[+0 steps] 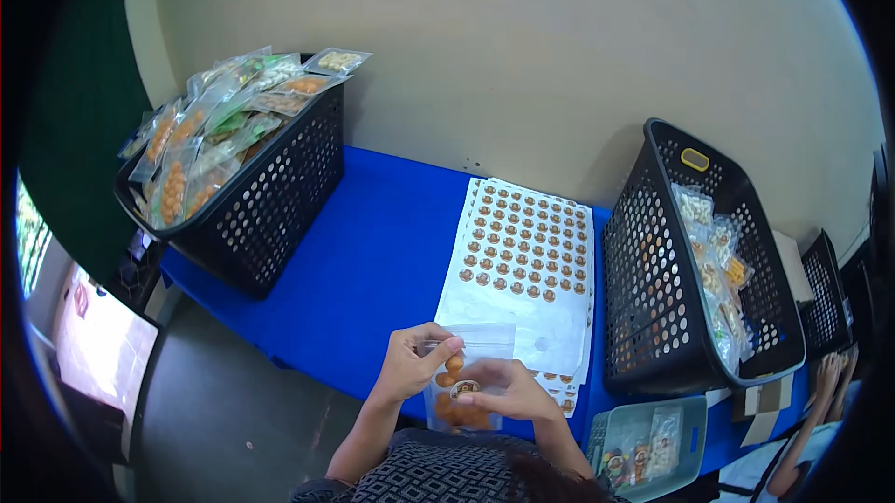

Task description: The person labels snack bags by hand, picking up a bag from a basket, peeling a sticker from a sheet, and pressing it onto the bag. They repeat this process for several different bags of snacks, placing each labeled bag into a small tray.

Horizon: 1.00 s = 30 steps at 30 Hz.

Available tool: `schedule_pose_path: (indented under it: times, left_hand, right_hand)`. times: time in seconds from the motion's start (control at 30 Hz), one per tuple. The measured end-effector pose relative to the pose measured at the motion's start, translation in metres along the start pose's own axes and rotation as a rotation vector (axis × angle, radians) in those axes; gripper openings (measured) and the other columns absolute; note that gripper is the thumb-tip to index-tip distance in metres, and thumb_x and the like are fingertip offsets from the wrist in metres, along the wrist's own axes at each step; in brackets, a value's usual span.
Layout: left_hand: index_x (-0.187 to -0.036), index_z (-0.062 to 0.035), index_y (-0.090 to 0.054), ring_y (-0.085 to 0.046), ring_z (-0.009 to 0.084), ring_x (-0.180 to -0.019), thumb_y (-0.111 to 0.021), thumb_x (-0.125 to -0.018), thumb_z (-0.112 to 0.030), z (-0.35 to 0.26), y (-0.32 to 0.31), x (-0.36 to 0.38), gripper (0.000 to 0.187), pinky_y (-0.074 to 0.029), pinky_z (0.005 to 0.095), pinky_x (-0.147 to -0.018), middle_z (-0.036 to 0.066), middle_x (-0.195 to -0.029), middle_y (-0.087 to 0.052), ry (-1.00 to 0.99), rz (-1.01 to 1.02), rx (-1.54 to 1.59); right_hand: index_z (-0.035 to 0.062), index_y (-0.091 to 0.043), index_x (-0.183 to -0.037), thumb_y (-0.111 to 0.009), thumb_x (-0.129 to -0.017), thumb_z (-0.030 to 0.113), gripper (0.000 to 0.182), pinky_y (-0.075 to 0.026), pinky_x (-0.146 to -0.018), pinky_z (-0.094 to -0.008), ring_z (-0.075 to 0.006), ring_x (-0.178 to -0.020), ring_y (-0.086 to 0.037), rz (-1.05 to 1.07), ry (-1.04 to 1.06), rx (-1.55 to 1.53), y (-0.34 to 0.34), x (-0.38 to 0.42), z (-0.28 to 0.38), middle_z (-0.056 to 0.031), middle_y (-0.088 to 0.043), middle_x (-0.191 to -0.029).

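Note:
A clear bag with orange-brown round pieces in its lower part is in front of my body, at the table's near edge. The fingers of my left hand pinch it near its top left. My right hand lies across the bag's front, its thumb and fingers at a round brown and white sticker. Just beyond my hands, stacked sheets of round stickers lie on the blue cloth. The nearer part of the top sheet is bare of stickers.
A black basket heaped with filled bags stands at the left. On the right are another black basket with bags and a green-grey tray of bags. Another person's hands show at the far right, near cardboard.

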<state>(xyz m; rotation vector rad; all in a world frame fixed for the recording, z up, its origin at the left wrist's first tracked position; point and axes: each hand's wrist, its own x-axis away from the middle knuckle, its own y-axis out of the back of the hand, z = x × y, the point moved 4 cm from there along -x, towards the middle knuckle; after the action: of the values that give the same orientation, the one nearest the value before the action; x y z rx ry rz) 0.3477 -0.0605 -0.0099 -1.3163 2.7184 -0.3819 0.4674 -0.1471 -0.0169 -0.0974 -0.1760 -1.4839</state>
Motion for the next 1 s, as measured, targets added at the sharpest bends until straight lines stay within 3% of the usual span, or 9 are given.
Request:
schedule_pose_path:
  times: [0.2, 0.33, 0.5, 0.6, 0.67, 0.7, 0.8, 0.9, 1.0]
  left_hand:
    - [-0.078, 0.0041, -0.061, -0.055, 0.007, -0.063, -0.063, -0.077, -0.014, -0.001, -0.019, 0.01, 0.019, -0.043, 0.0191, -0.056, 0.007, -0.068, -0.061, -0.156, -0.035, -0.145]
    - [-0.075, 0.002, -0.062, -0.054, 0.006, -0.061, -0.063, -0.076, -0.014, -0.003, -0.029, 0.015, 0.016, -0.042, 0.0198, -0.054, 0.005, -0.065, -0.06, -0.134, -0.055, -0.227]
    - [-0.076, 0.0018, -0.062, -0.053, 0.0059, -0.061, -0.063, -0.076, -0.014, -0.005, -0.034, 0.018, 0.016, -0.042, 0.0199, -0.054, 0.004, -0.064, -0.06, -0.1, -0.093, -0.297]
    - [-0.078, 0.0023, -0.062, -0.054, 0.0061, -0.063, -0.064, -0.075, -0.015, 0.002, -0.033, 0.018, 0.018, -0.042, 0.0199, -0.055, 0.005, -0.067, -0.06, -0.043, -0.111, -0.286]
    - [-0.082, 0.003, -0.061, -0.056, 0.0082, -0.062, -0.063, -0.077, -0.017, -0.01, -0.038, 0.017, 0.021, -0.045, 0.0215, -0.054, 0.009, -0.07, -0.062, -0.258, -0.044, -0.356]
    - [-0.087, 0.002, -0.061, -0.057, 0.0089, -0.066, -0.063, -0.077, -0.016, -0.011, -0.039, 0.017, 0.02, -0.046, 0.0232, -0.058, 0.01, -0.076, -0.062, -0.219, -0.022, -0.352]
    - [-0.086, 0.0008, -0.063, -0.055, 0.0069, -0.066, -0.062, -0.076, -0.013, -0.011, -0.031, 0.012, 0.017, -0.042, 0.0197, -0.055, 0.006, -0.074, -0.061, -0.151, -0.06, -0.491]
    - [-0.087, 0.0008, -0.063, -0.054, 0.0061, -0.063, -0.063, -0.076, -0.012, -0.012, -0.02, 0.006, 0.017, -0.042, 0.0189, -0.054, 0.005, -0.072, -0.061, -0.261, -0.109, -0.456]
    - [-0.081, 0.0011, -0.065, -0.056, 0.0085, -0.064, -0.065, -0.073, -0.01, -0.006, -0.004, -0.002, 0.014, -0.044, 0.0201, -0.056, 0.008, -0.075, -0.062, -0.243, -0.148, -0.398]
  right_hand:
    - [-0.002, -0.054, -0.103, -0.062, -0.075, 0.023, 0.038, -0.04, -0.082, -0.0309, -0.0182, -0.092, -0.053, -0.104, 0.158, -0.196, 0.019, 0.004, -0.004, -0.0102, -0.057, -0.096]
    - [-0.0003, -0.057, -0.101, -0.057, -0.08, 0.013, 0.024, -0.042, -0.078, -0.0266, -0.0151, -0.091, -0.052, -0.116, 0.265, -0.225, 0.026, 0.003, 0.004, -0.0088, -0.054, -0.098]
    - [-0.0008, -0.063, -0.086, -0.057, -0.08, 0.006, 0.012, -0.041, -0.066, -0.022, -0.0115, -0.074, -0.054, -0.216, 0.331, -0.137, 0.03, 0.004, 0.008, -0.0074, -0.058, -0.079]
    - [-0.001, -0.063, -0.083, -0.059, -0.077, 0.005, 0.01, -0.041, -0.064, -0.0214, -0.0117, -0.071, -0.054, -0.277, 0.409, -0.015, 0.033, 0.001, 0.006, -0.0082, -0.058, -0.076]
    - [-0.0011, -0.063, -0.079, -0.061, -0.075, 0.005, 0.008, -0.04, -0.063, -0.0212, -0.012, -0.068, -0.053, -0.31, 0.409, -0.052, 0.034, -0.003, 0.005, -0.0083, -0.058, -0.073]
    - [-0.0011, -0.063, -0.078, -0.061, -0.075, 0.005, 0.007, -0.039, -0.061, -0.0213, -0.0119, -0.067, -0.053, -0.342, 0.427, -0.008, 0.037, -0.005, 0.004, -0.0081, -0.058, -0.073]
    - [0.0, -0.063, -0.073, -0.065, -0.071, 0.005, 0.005, -0.038, -0.058, -0.0213, -0.0107, -0.064, -0.051, -0.406, 0.439, -0.037, 0.039, -0.009, 0.006, -0.0069, -0.058, -0.068]
    - [0.0024, -0.065, -0.069, -0.071, -0.065, 0.004, 0.008, -0.037, -0.058, -0.0206, -0.0093, -0.061, -0.051, -0.505, 0.445, -0.043, 0.038, -0.012, 0.007, -0.0062, -0.058, -0.065]
    - [0.0015, -0.065, -0.074, -0.068, -0.068, 0.003, 0.006, -0.039, -0.059, -0.0217, -0.0107, -0.064, -0.053, -0.467, 0.5, -0.037, 0.031, -0.017, 0.011, -0.0072, -0.058, -0.067]
